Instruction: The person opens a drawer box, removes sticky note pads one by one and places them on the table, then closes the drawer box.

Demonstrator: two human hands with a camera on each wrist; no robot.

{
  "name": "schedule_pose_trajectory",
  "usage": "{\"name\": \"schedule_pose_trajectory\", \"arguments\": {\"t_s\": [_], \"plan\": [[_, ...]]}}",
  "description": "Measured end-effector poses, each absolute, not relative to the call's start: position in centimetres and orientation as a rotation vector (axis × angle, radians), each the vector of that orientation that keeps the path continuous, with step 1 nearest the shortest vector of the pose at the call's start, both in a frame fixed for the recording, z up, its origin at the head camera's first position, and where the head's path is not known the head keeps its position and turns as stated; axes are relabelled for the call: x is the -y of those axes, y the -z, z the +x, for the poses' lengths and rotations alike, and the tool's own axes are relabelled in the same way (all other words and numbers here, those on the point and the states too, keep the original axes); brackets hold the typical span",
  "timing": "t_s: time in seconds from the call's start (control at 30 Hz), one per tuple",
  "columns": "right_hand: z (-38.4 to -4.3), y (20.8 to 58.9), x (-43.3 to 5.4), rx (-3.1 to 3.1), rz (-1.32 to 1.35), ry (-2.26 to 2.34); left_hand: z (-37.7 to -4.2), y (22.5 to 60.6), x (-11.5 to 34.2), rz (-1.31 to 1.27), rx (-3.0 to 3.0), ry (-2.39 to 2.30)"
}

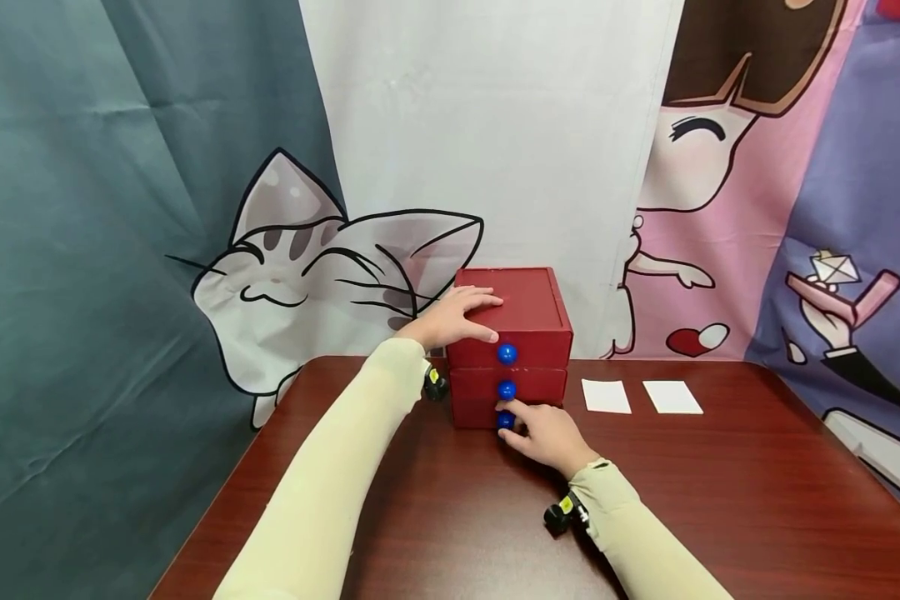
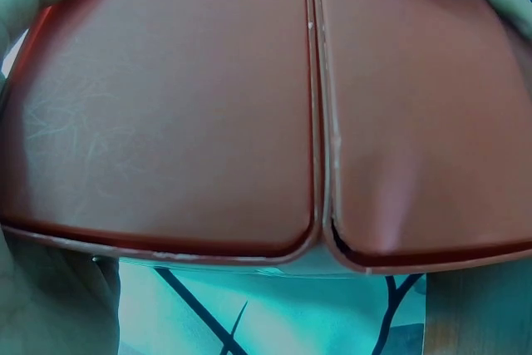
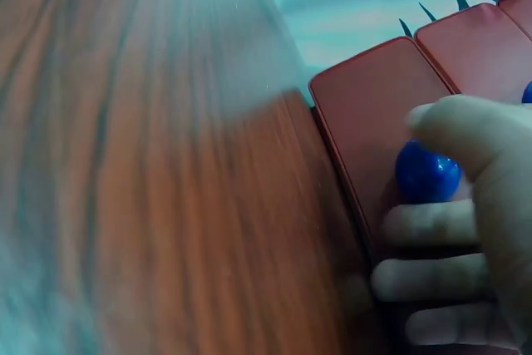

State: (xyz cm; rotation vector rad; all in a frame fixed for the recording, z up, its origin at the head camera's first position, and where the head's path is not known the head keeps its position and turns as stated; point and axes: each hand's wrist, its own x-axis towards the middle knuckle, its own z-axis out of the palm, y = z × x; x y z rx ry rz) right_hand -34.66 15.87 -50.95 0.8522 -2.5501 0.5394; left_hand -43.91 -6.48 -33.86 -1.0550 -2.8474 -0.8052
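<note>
A red drawer box (image 1: 521, 300) stands at the back of the table, with three round blue knobs one above another on its front. My left hand (image 1: 453, 317) rests on the box's top left side, fingers spread and fairly straight, thumb near the front edge. At the lowest blue knob (image 3: 428, 174), my right hand (image 1: 547, 435) has thumb and index finger on either side, pinching it. The other fingers of that hand lie alongside, seen in the right wrist view. In the left wrist view, the drawer fronts (image 2: 166, 114) fill most of the picture.
Two white square papers (image 1: 606, 397) lie on the brown table (image 1: 435, 517), right of the box. A curtain with a cartoon cat (image 1: 292, 283) hangs close behind the table.
</note>
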Motion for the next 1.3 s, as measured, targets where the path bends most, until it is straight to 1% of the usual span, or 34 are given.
{"name": "schedule_pose_trajectory", "arguments": {"t_s": [0.17,0.5,0.83,1.3], "plan": [[-34.9,51.1,-15.5,2.650,0.914,-0.442,-44.0,34.0,6.5,-1.052,2.863,0.799],[-34.7,51.2,-14.4,2.663,0.786,-0.355,-44.1,33.8,6.4,-1.051,2.865,0.779],[-34.8,51.2,-14.6,2.646,0.861,-0.372,-44.0,33.6,6.4,-1.042,2.868,0.776],[-34.6,51.4,-14.1,2.603,0.764,-0.174,-44.2,33.7,6.4,-1.047,2.866,0.766]]}}
